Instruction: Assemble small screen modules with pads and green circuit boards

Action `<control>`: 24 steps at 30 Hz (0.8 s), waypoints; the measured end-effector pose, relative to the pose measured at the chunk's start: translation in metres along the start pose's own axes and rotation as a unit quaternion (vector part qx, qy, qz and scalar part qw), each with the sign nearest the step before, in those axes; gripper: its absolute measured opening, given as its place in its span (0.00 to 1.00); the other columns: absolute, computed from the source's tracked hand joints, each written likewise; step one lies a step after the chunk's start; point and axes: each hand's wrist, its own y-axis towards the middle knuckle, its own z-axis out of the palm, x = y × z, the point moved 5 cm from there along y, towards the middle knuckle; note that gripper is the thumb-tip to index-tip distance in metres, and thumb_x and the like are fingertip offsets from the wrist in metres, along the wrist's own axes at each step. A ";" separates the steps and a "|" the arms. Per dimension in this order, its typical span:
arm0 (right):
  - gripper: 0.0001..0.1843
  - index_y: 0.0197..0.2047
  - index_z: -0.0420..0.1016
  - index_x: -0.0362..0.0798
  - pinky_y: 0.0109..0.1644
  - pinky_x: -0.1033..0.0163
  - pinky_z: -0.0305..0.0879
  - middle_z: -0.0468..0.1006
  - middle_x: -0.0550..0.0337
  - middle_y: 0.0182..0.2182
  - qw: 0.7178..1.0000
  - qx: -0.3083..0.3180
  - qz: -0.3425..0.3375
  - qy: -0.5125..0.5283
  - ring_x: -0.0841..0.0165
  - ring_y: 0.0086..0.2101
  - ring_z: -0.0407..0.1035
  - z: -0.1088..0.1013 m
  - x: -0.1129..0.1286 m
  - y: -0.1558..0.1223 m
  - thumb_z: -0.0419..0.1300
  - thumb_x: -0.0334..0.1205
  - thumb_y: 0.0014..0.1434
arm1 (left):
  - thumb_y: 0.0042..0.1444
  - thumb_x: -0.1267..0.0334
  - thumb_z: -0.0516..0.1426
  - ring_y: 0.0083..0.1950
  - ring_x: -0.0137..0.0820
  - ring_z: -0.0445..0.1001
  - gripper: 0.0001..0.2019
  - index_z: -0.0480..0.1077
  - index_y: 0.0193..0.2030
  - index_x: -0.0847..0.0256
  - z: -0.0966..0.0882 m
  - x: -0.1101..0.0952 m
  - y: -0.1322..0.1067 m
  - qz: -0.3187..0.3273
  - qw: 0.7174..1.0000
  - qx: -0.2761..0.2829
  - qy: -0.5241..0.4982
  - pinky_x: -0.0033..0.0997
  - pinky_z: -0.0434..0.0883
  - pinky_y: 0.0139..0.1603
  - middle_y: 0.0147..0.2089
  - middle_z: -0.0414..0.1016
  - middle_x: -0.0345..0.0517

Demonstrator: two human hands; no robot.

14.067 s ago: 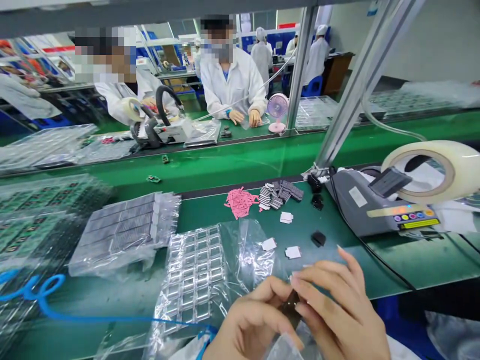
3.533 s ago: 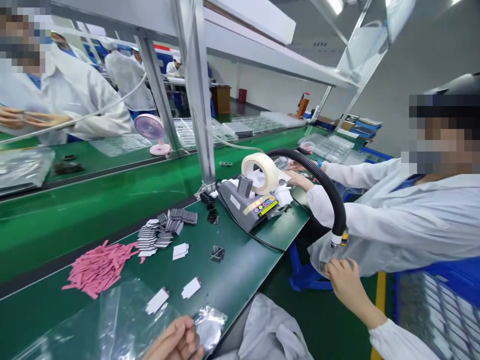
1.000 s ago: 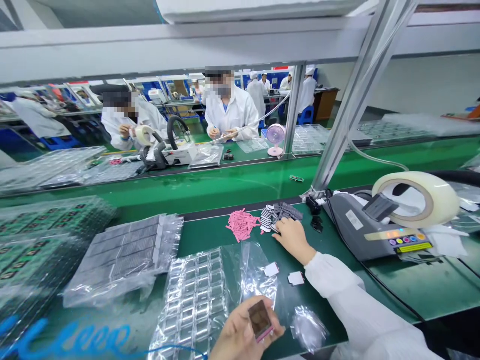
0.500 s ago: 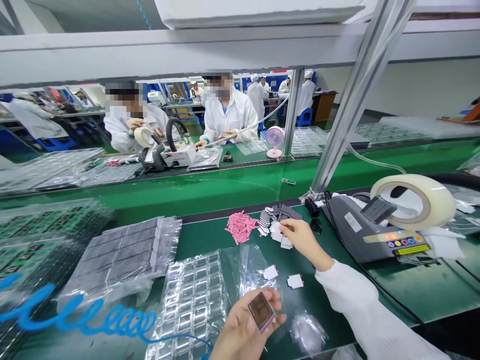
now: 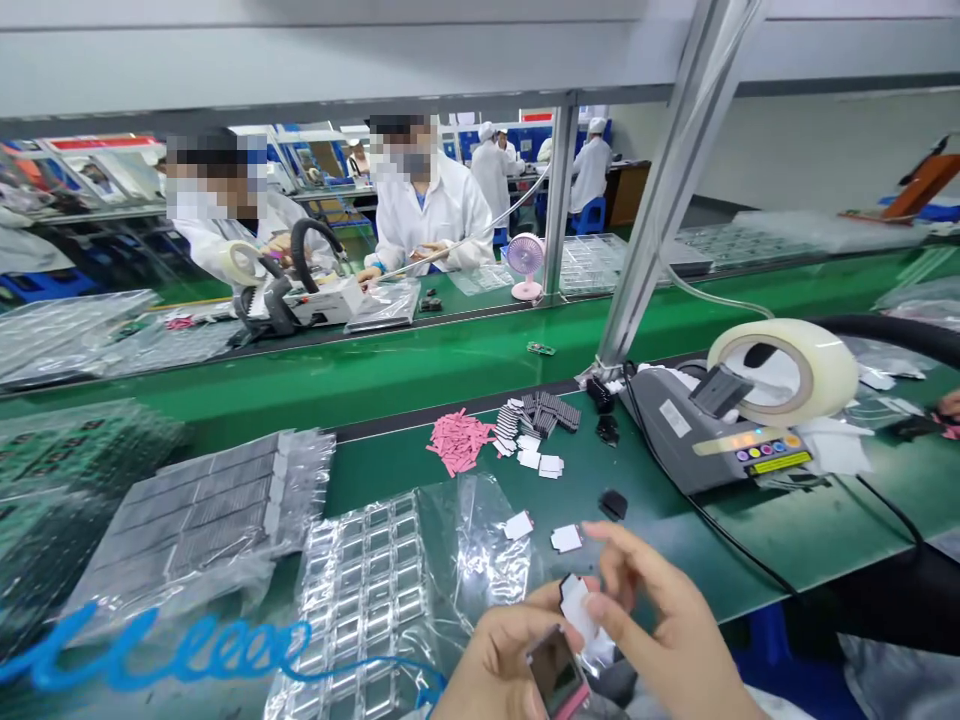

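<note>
In my left hand [image 5: 499,650] is a small square module [image 5: 556,672] with a dark glassy face and a pink edge. My right hand [image 5: 660,615] has come close beside it, the thumb on a white card-like piece [image 5: 576,608] with a dark border. The left fingertips reach up to that piece too. Just beyond the hands, two similar white pieces [image 5: 566,538] lie flat on the green bench, and a black piece [image 5: 613,504] lies to their right. A clear plastic bag is partly hidden under my hands.
Left of my hands are a clear compartment tray [image 5: 360,590] and a blue coiled cord [image 5: 225,645]. Pink strips [image 5: 459,440] and grey strips [image 5: 551,412] are piled behind. A grey tape machine [image 5: 682,430] stands right. Co-workers in white coats sit across the bench.
My right hand has come back from the pile of white pieces to my left hand, bringing a white piece. The view has shifted to the right, and a black piece now shows on the bench.
</note>
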 end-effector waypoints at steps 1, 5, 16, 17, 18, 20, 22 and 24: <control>0.16 0.52 0.69 0.53 0.31 0.68 0.70 0.73 0.62 0.29 0.996 -0.005 -0.052 -0.072 0.71 0.28 0.70 -0.006 0.009 0.003 0.57 0.40 0.60 | 0.35 0.52 0.68 0.43 0.37 0.71 0.15 0.79 0.31 0.56 0.001 0.002 0.001 -0.004 1.000 -0.008 0.000 0.35 0.64 0.49 0.41 0.74 0.47; 0.10 0.44 0.74 0.49 0.40 0.68 0.72 0.78 0.56 0.40 0.960 0.017 -0.200 -0.196 0.69 0.38 0.73 -0.011 0.037 0.007 0.52 0.35 0.63 | 0.37 0.50 0.67 0.38 0.31 0.69 0.17 0.78 0.32 0.59 0.007 0.004 0.001 0.011 1.000 -0.018 0.000 0.32 0.64 0.46 0.38 0.72 0.45; 0.07 0.38 0.74 0.47 0.36 0.68 0.73 0.81 0.57 0.35 0.940 -0.061 -0.268 -0.201 0.70 0.32 0.75 -0.007 0.047 0.003 0.55 0.32 0.61 | 0.34 0.53 0.69 0.39 0.31 0.71 0.19 0.79 0.33 0.60 0.010 0.004 0.003 -0.020 0.999 -0.038 -0.031 0.26 0.65 0.42 0.38 0.74 0.45; 0.06 0.36 0.73 0.48 0.35 0.68 0.72 0.80 0.58 0.34 0.953 -0.051 -0.233 -0.184 0.70 0.32 0.75 -0.006 0.044 0.007 0.55 0.33 0.61 | 0.34 0.53 0.69 0.39 0.31 0.72 0.18 0.79 0.32 0.61 0.010 0.004 0.003 -0.021 0.999 -0.037 -0.033 0.26 0.66 0.42 0.39 0.75 0.45; 0.06 0.34 0.72 0.49 0.35 0.68 0.71 0.79 0.60 0.32 0.963 -0.043 -0.205 -0.169 0.70 0.32 0.74 -0.005 0.041 0.009 0.55 0.34 0.61 | 0.34 0.54 0.69 0.40 0.31 0.72 0.18 0.79 0.32 0.62 0.010 0.004 0.004 -0.021 0.998 -0.036 -0.036 0.27 0.66 0.43 0.39 0.75 0.45; 0.08 0.31 0.69 0.49 0.34 0.66 0.69 0.76 0.60 0.31 0.971 -0.044 -0.178 -0.155 0.69 0.33 0.71 -0.005 0.040 0.009 0.53 0.34 0.62 | 0.35 0.55 0.69 0.41 0.33 0.73 0.18 0.79 0.32 0.62 0.010 0.002 0.004 -0.010 0.998 -0.040 -0.056 0.29 0.67 0.46 0.37 0.76 0.46; 0.09 0.30 0.66 0.49 0.37 0.63 0.67 0.73 0.60 0.30 0.973 -0.040 -0.179 -0.141 0.69 0.32 0.69 -0.007 0.041 0.002 0.51 0.33 0.63 | 0.36 0.54 0.68 0.44 0.35 0.74 0.18 0.78 0.34 0.62 0.008 -0.003 0.004 0.012 0.996 -0.047 -0.079 0.32 0.67 0.51 0.38 0.78 0.47; 0.09 0.30 0.64 0.49 0.40 0.60 0.65 0.70 0.61 0.28 0.983 -0.014 -0.160 -0.088 0.69 0.31 0.66 -0.009 0.034 -0.008 0.50 0.36 0.64 | 0.38 0.53 0.67 0.50 0.39 0.74 0.18 0.78 0.35 0.60 0.005 -0.010 0.001 0.034 0.994 -0.059 -0.086 0.36 0.66 0.56 0.44 0.79 0.49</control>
